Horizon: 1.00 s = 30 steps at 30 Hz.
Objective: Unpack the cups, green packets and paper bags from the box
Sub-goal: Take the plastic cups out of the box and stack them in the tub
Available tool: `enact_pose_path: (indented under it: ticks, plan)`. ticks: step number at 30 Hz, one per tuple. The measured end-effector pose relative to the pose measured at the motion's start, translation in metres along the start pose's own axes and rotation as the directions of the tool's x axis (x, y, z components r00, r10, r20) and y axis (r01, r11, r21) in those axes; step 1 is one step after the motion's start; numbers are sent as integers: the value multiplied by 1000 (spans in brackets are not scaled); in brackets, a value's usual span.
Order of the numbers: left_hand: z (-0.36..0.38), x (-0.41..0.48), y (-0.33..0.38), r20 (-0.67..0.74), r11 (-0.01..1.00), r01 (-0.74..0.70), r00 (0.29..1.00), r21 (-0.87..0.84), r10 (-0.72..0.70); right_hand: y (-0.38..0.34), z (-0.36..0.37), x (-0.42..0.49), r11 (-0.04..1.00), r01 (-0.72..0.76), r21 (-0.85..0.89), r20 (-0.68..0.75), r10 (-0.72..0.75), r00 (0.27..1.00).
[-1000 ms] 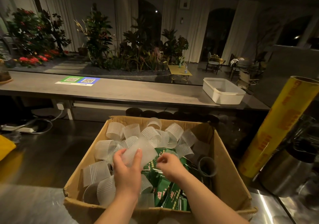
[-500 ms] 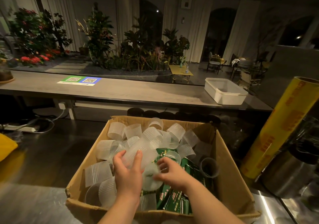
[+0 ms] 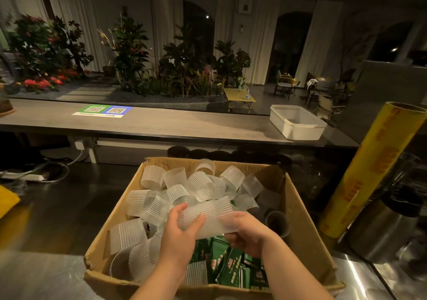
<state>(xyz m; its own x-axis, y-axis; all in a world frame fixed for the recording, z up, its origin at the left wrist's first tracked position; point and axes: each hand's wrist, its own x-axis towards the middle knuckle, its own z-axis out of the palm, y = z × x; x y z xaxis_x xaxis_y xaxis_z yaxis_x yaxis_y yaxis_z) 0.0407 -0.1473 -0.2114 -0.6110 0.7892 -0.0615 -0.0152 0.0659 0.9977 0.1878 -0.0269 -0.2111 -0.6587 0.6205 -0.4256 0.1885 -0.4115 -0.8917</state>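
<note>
The cardboard box (image 3: 298, 219) sits open on the steel tabletop (image 3: 41, 276). Loose ribbed cups (image 3: 175, 179) are heaped along its left and far sides, green packets (image 3: 231, 267) lie in its near right part, and 1 dark cup (image 3: 277, 222) stands by the right wall. Above the packets, the left hand (image 3: 179, 232) and right hand (image 3: 248, 232) both curl around a sideways held cup (image 3: 212, 216); whether it is 1 cup or several nested is unclear. Right of the box, a yellow film roll (image 3: 374, 170) leans beside a steel canister (image 3: 385, 228). A white tub (image 3: 297, 122) rests on the far tabletop (image 3: 184, 126).
</note>
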Motion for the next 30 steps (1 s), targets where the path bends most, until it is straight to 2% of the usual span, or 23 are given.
enact_pose_path:
  ticks: [4, 6, 8, 9, 10, 11, 13, 14, 15, 16, 17, 19, 20, 21, 23, 25, 28, 30]
  plan:
    - [3, 2, -3, 3, 1000, -1, 1000, 29, 1, 4, 10, 0, 964, -76, -254, 22, 85, 996]
    - [3, 2, -3, -82, 1000, -15, 996, 27, 17, 4, 15, 4, 978, -120, -169, 14, 124, 992]
    - [1, 3, -1, -198, 999, -8, 980, -52, -2, 5, 15, 8, 995, -89, -55, -77, 84, 993]
    - [-1, 4, 0, -239, 993, -3, 971, -118, -25, 7, 14, 10, 994, -52, -97, -112, 41, 993]
    - [-3, 5, 1, -262, 984, -1, 964, -178, -46, 7, 13, 10, 971, -24, -239, -94, 2, 996]
    - [-4, 5, 1, -268, 976, -2, 962, -217, -57, 8, 15, 8, 901, -5, -433, -12, 0, 1000]
    - [-3, 3, 3, -261, 970, -22, 964, -244, -43, 12, 23, 5, 669, 35, -743, 178, 147, 973]
    - [-3, 2, 4, -258, 969, -35, 966, -245, -30, 14, 28, 4, 571, 63, -819, 226, 219, 949]
    - [-2, 1, 4, -256, 968, -41, 966, -247, -24, 15, 31, 4, 504, 100, -858, 246, 233, 941]
    - [-1, 0, 3, -258, 968, -42, 966, -248, -25, 15, 33, 5, 490, 122, -863, 245, 196, 949]
    - [-2, 0, 2, -261, 967, -36, 965, -252, -32, 16, 31, 8, 549, 125, -826, 228, 123, 966]
    - [-4, 2, 1, -271, 966, -21, 961, -256, -51, 12, 23, 8, 810, 109, -576, 111, -55, 992]
    - [-5, 3, 1, -272, 967, -13, 960, -254, -59, 9, 19, 8, 902, 132, -410, 10, -140, 990]
    - [-5, 4, 1, -274, 969, -6, 960, -248, -64, 6, 13, 10, 945, 161, -283, -118, -201, 973]
    - [-5, 5, 0, -270, 977, 6, 961, -215, -65, 1, 6, 10, 963, 233, -138, -348, -267, 898]
    - [-4, 8, -5, -253, 991, 29, 965, -131, -62, -3, 6, 7, 940, 339, 20, -419, -300, 857]
    - [-2, 10, -11, -204, 998, 67, 977, 17, -62, -7, 10, -2, 874, 441, 206, -316, -367, 875]
    - [-1, 11, -13, -162, 995, 91, 983, 36, -84, -4, 13, -3, 892, 417, 176, -201, -382, 902]
